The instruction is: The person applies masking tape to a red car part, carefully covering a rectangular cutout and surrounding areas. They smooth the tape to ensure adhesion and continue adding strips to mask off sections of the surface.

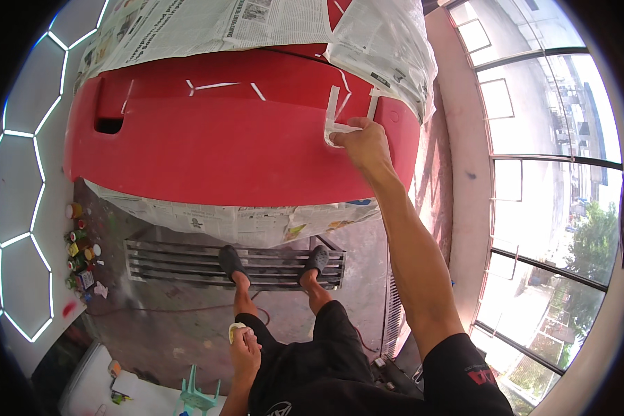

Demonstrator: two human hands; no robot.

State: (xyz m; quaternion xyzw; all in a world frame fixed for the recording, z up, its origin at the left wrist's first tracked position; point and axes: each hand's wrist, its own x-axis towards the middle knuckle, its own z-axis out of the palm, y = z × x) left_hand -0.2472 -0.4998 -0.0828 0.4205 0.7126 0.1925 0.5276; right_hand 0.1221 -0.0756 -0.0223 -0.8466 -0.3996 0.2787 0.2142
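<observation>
A red car bumper (pixel 222 152) spreads across the upper middle. Pale masking tape strips (pixel 333 104) frame a corner around its right-hand recess. My right hand (pixel 364 145) reaches out to that recess, its thumb and fingers closed at the lower tape strip. Whether it grips a loose end or presses tape down cannot be made out. Down by my thigh, my left hand (pixel 246 353) is closed around a roll of pale yellow tape (pixel 236 333). At the bumper's left side shows a dark, uncovered recess (pixel 109 125).
Newspaper sheets (pixel 187 28) cover the car above the bumper, and more newspaper (pixel 249 223) hangs below. My feet stand on a slatted metal bench (pixel 187 267). Several cans (pixel 80 246) line the left wall; a green stool (pixel 200 395) and a red hose (pixel 180 309) lie behind. Windows (pixel 527 125) run along the right.
</observation>
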